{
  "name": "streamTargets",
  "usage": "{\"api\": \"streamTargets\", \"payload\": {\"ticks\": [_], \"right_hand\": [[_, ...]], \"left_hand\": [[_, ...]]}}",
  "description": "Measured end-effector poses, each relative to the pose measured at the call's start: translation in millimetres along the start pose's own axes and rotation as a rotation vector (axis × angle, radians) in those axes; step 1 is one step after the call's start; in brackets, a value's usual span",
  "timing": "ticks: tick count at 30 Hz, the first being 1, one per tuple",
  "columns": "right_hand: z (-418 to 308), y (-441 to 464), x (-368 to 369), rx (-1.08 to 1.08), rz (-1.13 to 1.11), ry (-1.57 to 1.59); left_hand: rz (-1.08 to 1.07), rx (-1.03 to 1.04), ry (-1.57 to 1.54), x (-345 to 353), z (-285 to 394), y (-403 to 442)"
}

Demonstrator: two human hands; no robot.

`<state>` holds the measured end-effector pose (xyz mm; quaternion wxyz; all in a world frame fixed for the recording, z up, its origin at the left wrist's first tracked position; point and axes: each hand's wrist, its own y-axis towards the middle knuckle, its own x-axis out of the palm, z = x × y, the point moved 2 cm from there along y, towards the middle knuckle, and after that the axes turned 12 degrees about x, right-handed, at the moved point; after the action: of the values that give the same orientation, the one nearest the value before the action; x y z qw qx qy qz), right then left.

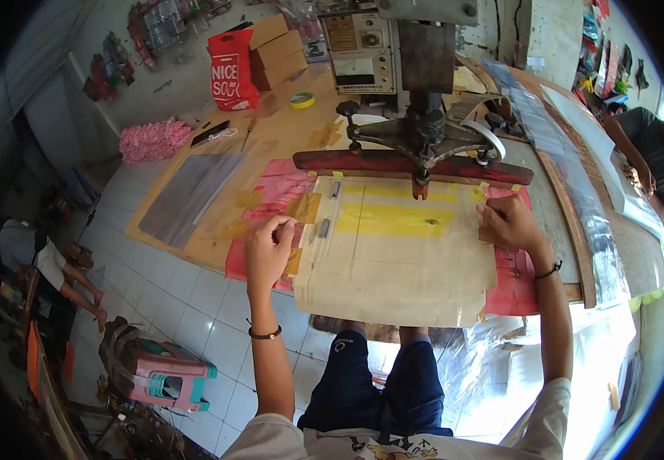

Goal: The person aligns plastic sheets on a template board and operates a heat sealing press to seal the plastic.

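Note:
A tan sheet [393,284] with yellow tape strips [397,220] and pencil-like lines lies over pink-red sheeting [512,280], its near edge curving past the table front. Two small metal pieces [324,228] sit near its left side. My left hand [269,249] is closed beside the sheet's left edge, by brown tape [295,262]; what its curled fingers hold is hidden. At the opposite edge, my right hand [514,222] is closed with its fingers on the tan sheet. Above the sheet's far edge is a press head with a long red-brown bar [412,165].
A machine control box [361,55] stands behind. On the table are a grey sheet [190,195], a yellow tape roll [302,100], a phone [210,133] and a red bag [232,73]. A pink stool [167,376] stands lower left. Other people are at left and far right.

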<state>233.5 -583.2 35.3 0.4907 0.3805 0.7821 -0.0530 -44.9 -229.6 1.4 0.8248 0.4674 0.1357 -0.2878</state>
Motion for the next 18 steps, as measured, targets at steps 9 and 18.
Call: {"api": "streamTargets", "payload": {"ticks": [9, 18], "right_hand": [[6, 0, -1, 0.064, 0.010, 0.026], [4, -4, 15, 0.126, 0.011, -0.327]], "left_hand": [[-0.047, -0.007, 0.012, -1, -2, 2], [-0.312, 0.098, 0.077, 5, 9, 9]]}}
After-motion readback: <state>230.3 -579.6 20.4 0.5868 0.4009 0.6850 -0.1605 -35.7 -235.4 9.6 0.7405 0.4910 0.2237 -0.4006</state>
